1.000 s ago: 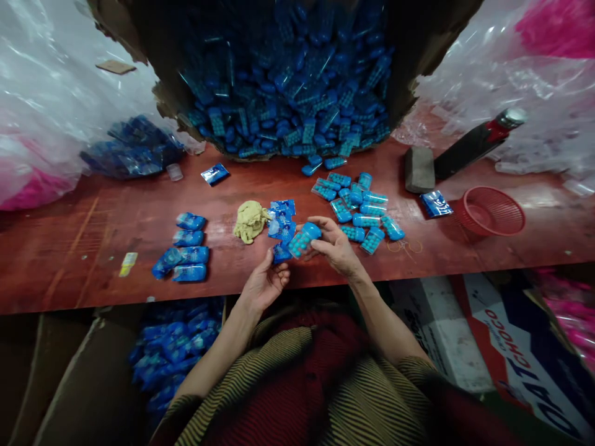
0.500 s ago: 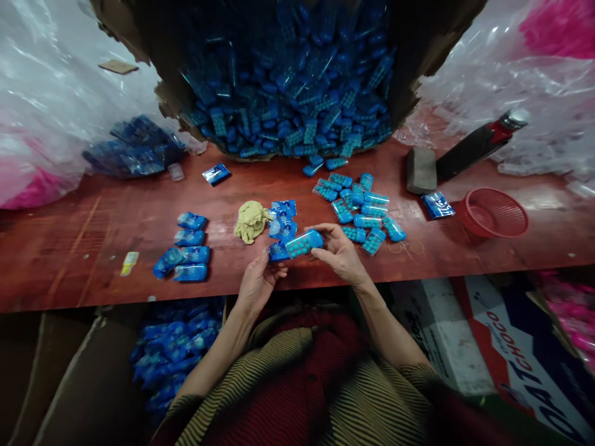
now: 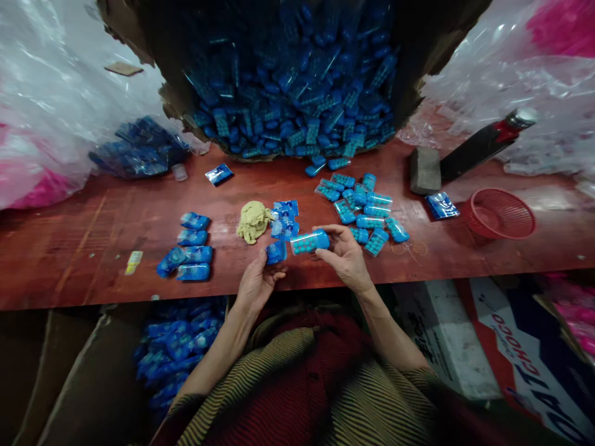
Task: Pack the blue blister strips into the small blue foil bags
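Between thumb and fingers, my left hand [image 3: 258,279] pinches a blue printed wrapper [image 3: 276,253] near the table's front edge. My right hand [image 3: 346,257] grips the blue cap end of a clear bottle [image 3: 307,241] of light-blue balls, its clear end pointing left. A small gap separates bottle and wrapper. Flat blue wrappers [image 3: 284,218] lie just beyond, beside a crumpled yellowish cloth [image 3: 253,221]. To the right are several similar capped bottles [image 3: 372,221]. Several bottles in blue wrapping [image 3: 194,254] lie in a group on the left.
A torn carton [image 3: 171,93] full of blue-capped bottles stands at the back. On the right are a grey block [image 3: 425,171], a dark flask [image 3: 483,145], a blue packet [image 3: 442,205] and a red basket [image 3: 502,214]. Blue wrapped pieces [image 3: 181,347] fill the space below the table's left side.
The bottle's clear end has come away from the wrapper, moving slightly right with my right hand. My left hand still holds the wrapper. The whole view has shifted a little.
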Demonstrator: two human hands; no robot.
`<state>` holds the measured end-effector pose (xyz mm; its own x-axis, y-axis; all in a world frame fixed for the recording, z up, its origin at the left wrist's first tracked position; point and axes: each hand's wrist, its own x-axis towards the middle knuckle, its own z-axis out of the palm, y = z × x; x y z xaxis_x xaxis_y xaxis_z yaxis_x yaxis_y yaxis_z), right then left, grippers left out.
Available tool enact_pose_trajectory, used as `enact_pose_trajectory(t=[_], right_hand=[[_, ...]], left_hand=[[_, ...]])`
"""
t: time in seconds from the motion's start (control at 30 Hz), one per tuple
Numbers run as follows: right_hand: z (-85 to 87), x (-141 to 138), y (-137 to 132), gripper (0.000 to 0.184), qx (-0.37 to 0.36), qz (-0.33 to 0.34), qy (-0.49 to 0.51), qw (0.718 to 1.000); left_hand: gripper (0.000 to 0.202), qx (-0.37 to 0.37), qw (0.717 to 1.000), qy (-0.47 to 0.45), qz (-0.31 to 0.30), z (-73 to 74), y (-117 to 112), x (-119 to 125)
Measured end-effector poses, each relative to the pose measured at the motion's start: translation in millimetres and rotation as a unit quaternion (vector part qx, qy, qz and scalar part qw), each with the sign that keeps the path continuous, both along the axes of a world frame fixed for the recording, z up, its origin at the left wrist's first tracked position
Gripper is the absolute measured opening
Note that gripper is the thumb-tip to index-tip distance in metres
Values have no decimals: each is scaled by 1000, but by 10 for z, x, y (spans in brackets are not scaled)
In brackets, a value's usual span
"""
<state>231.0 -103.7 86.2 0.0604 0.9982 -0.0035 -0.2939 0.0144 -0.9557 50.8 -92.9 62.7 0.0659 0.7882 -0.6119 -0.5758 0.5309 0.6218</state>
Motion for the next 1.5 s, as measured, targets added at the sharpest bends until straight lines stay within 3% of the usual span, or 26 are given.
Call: enact_pose_trajectory(t=[0.5,0.73,1.03,1.2,1.37,1.5], right_hand=[[-45,-125,-76,36,24,-24,-47,998],[-82,-130,-118,37,39,-23,-74,996],[-136,-146,-129,36,9,-10,-54,998],[-144,-182,-143,37,-24,8,15,1000],[-236,-228,-164,38,12,-32,-55,998],[-340,-278,-175,39,-8,-18,-7,1000]], left_hand=[[28,13,1000,-18,-12,-38,-37,38],[33,44,998,21,-28,-35,-34,38],[38,78,994,75,-13,0,2,30],[40,87,993,85,-5,-4,11,40],[41,90,993,73,-8,6,36,36],[38,95,993,65,-4,30,60,60]])
